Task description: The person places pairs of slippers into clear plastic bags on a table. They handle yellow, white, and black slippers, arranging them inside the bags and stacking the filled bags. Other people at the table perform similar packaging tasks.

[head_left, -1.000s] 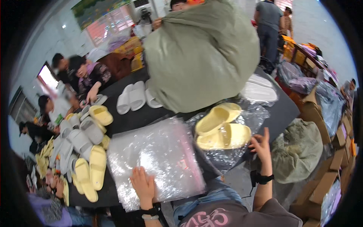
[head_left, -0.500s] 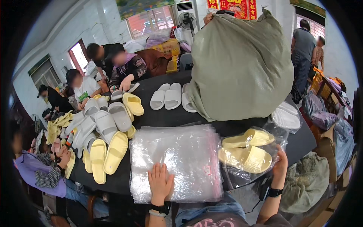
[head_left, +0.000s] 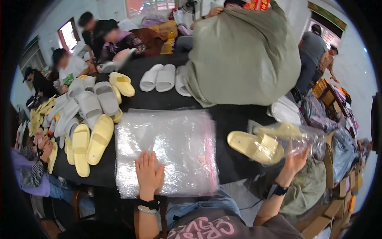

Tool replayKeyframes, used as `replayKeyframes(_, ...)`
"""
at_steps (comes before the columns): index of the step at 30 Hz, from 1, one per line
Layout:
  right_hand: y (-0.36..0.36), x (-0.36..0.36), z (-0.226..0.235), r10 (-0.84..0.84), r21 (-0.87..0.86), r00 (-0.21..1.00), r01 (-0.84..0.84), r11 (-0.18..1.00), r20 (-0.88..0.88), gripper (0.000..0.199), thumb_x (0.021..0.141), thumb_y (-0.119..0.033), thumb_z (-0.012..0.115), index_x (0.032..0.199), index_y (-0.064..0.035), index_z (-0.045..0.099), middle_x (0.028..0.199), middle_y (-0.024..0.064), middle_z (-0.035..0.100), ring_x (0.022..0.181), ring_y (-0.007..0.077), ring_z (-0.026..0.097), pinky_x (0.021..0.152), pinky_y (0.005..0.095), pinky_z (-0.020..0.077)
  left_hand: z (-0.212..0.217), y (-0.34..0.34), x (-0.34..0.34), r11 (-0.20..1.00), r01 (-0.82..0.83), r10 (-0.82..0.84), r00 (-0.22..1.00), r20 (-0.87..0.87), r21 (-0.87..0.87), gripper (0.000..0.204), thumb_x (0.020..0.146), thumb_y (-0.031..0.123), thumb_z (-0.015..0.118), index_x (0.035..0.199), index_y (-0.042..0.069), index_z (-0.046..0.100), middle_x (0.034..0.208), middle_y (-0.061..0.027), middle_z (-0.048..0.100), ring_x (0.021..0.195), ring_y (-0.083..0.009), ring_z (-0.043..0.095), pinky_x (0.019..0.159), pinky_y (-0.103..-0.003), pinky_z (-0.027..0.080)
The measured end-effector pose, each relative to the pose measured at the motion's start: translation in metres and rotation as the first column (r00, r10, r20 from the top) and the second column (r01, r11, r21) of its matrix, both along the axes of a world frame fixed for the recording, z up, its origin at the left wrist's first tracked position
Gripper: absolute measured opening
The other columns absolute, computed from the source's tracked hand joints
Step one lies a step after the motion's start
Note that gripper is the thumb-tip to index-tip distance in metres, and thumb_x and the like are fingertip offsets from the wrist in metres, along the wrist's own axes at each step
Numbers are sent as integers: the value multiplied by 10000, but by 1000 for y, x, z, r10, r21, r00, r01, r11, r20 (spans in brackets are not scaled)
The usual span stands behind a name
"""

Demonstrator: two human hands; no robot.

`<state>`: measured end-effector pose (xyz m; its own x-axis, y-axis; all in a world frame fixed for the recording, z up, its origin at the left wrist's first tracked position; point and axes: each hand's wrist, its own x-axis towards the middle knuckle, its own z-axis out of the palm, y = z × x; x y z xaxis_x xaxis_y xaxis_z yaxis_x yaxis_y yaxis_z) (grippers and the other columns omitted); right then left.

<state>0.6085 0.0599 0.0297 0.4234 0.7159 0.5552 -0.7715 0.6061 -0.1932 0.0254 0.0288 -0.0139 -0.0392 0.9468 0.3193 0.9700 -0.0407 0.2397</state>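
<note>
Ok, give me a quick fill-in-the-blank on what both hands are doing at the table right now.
1. The left hand lies flat on a stack of clear ____ bags.
2. The right hand holds a clear bag with a pair of ____ slippers in it.
3. The table top is ____ in colour.
4. The big sack across the table is grey-____.

Missing words: plastic; yellow; black; green

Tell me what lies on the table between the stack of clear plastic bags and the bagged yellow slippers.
Only bare black table: the head view shows nothing between the stack of clear bags and the bagged yellow slippers.
</note>
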Motion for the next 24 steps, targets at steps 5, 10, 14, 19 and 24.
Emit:
replayKeyframes(5,21,-53,113,-379,-200,918,395,897,115,504,1027,-162,461,1511,-227,334,1571,63,326,1480,255,228,1091,785,159,-1,0,-3,999,-1,0,1000,-13,-50,659,946,429,540,1482,71,403,1548,-198,341,1455,-352,264,1201,-525,101)
replayKeyframes(10,51,-60,157,-341,-47,934,347,937,102,423,1022,-191,466,1444,-212,438,1531,72,399,1454,285,286,1091,792,146,-2,3,-2,999,5,-6,1000,-11,-52,656,946,414,539,1489,75,396,1553,-188,336,1456,-344,267,1203,-519,101)
replayKeyframes(14,75,-98,171,-129,157,941,83,984,312,437,1003,-200,478,1433,-153,417,1479,133,445,1423,328,338,1079,761,252,-3,4,-3,997,-22,19,999,-41,-68,640,953,405,530,1486,74,403,1547,-184,350,1456,-336,272,1202,-515,108)
replayKeyframes(19,78,-197,131,-30,-9,549,68,998,836,527,958,-340,589,1335,20,511,1365,203,549,1305,325,495,1111,511,369,0,4,-1,999,2,-3,1000,-21,-46,629,959,404,519,1482,71,410,1546,-179,354,1459,-332,268,1201,-516,109)
replayKeyframes(24,54,-275,85,-128,128,12,-19,992,992,579,865,-91,660,1419,-126,497,1433,74,527,1347,276,470,1186,541,188,2,5,-1,993,-11,8,1000,-30,-121,646,956,436,517,1470,56,419,1539,-193,359,1457,-341,267,1199,-527,106)
